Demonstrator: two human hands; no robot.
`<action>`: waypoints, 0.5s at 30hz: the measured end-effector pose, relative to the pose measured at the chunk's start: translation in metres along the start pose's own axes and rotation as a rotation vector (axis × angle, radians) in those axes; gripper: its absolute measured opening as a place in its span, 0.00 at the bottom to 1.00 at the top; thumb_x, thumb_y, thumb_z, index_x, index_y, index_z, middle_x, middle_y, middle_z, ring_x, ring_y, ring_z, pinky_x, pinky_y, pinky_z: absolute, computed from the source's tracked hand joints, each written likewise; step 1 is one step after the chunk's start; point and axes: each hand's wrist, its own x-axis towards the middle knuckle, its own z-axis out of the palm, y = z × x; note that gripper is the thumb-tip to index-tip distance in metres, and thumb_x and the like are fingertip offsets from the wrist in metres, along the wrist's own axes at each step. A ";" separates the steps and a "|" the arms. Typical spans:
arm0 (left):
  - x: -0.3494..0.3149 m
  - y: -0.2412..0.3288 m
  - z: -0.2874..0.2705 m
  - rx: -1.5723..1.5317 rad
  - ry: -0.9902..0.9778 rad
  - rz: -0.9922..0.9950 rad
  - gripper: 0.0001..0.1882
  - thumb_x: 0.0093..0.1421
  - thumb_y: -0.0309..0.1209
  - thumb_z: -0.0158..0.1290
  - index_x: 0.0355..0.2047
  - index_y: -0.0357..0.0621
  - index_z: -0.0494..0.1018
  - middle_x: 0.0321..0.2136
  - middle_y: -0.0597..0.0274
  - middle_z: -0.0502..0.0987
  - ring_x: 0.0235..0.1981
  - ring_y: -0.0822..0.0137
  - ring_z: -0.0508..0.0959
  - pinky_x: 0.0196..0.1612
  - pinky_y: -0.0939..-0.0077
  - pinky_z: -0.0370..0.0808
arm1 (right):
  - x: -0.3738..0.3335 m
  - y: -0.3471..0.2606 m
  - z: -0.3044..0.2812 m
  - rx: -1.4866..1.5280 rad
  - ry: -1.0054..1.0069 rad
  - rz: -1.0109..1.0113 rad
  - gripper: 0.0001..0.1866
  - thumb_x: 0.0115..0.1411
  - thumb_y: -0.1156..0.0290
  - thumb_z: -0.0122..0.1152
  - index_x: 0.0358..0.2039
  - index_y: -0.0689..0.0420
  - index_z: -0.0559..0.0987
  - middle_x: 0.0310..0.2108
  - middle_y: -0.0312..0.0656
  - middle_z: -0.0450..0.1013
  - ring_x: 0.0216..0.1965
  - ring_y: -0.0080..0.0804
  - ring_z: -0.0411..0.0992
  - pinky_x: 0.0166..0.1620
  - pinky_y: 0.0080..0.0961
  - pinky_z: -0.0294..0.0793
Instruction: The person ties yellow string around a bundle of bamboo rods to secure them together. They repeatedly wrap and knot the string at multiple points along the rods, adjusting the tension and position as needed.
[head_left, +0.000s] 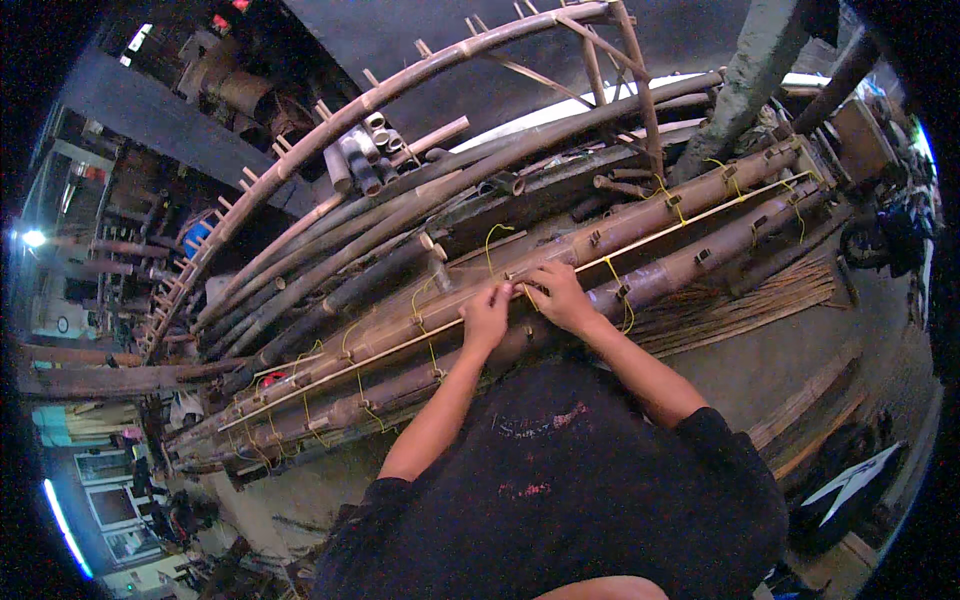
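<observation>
Two thick brown bamboo poles, a far pole (632, 224) and a near pole (655, 281), run side by side from lower left to upper right, with small square slots along them. A thin pale rod (705, 213) lies lengthwise between them. Yellow cord (531, 298) comes down from between my hands at the rod. The fingers of my left hand (487, 317) are pinched close to the rod. Bent over the far pole, my right hand (562, 297) has its fingertips closed on the cord. My fingers partly hide the cord there.
Several more yellow cord ties (614, 275) hang along the poles. Beyond lie dark bamboo poles (400, 215) and a curved bamboo frame (375, 92) with pegs. A bundle of thin sticks (735, 308) lies at the right. A thick slanting post (745, 90) stands at the far right.
</observation>
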 end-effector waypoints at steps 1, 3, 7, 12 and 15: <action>0.003 0.001 -0.003 -0.217 0.016 -0.066 0.11 0.62 0.36 0.53 0.41 0.47 0.80 0.36 0.54 0.81 0.42 0.51 0.78 0.53 0.58 0.66 | -0.004 -0.009 -0.007 -0.078 0.011 -0.077 0.12 0.52 0.65 0.66 0.39 0.49 0.82 0.43 0.40 0.75 0.45 0.43 0.72 0.47 0.40 0.69; 0.005 0.015 -0.009 0.190 -0.095 0.001 0.11 0.61 0.34 0.53 0.42 0.45 0.79 0.36 0.54 0.81 0.40 0.54 0.78 0.47 0.63 0.70 | 0.000 -0.025 -0.028 -0.145 -0.032 -0.379 0.15 0.51 0.70 0.63 0.42 0.51 0.79 0.47 0.40 0.74 0.46 0.49 0.73 0.46 0.40 0.72; -0.010 0.020 -0.013 0.292 -0.120 0.210 0.14 0.61 0.34 0.53 0.46 0.46 0.76 0.35 0.56 0.77 0.40 0.55 0.75 0.49 0.58 0.65 | 0.002 -0.032 -0.024 0.013 -0.209 -0.172 0.19 0.55 0.70 0.61 0.47 0.57 0.72 0.49 0.49 0.74 0.47 0.54 0.73 0.47 0.45 0.73; -0.029 0.018 -0.021 0.581 -0.101 0.469 0.15 0.60 0.34 0.55 0.46 0.46 0.75 0.36 0.58 0.75 0.42 0.57 0.72 0.48 0.58 0.61 | 0.001 -0.036 -0.016 0.157 0.054 0.277 0.11 0.60 0.67 0.60 0.37 0.63 0.76 0.31 0.54 0.75 0.35 0.58 0.74 0.38 0.42 0.73; -0.038 0.021 -0.012 0.655 -0.012 0.460 0.12 0.60 0.34 0.55 0.42 0.45 0.77 0.38 0.56 0.74 0.41 0.55 0.72 0.46 0.61 0.62 | -0.008 -0.040 -0.006 0.070 -0.004 0.177 0.10 0.59 0.67 0.61 0.32 0.63 0.78 0.31 0.54 0.73 0.35 0.55 0.73 0.37 0.40 0.72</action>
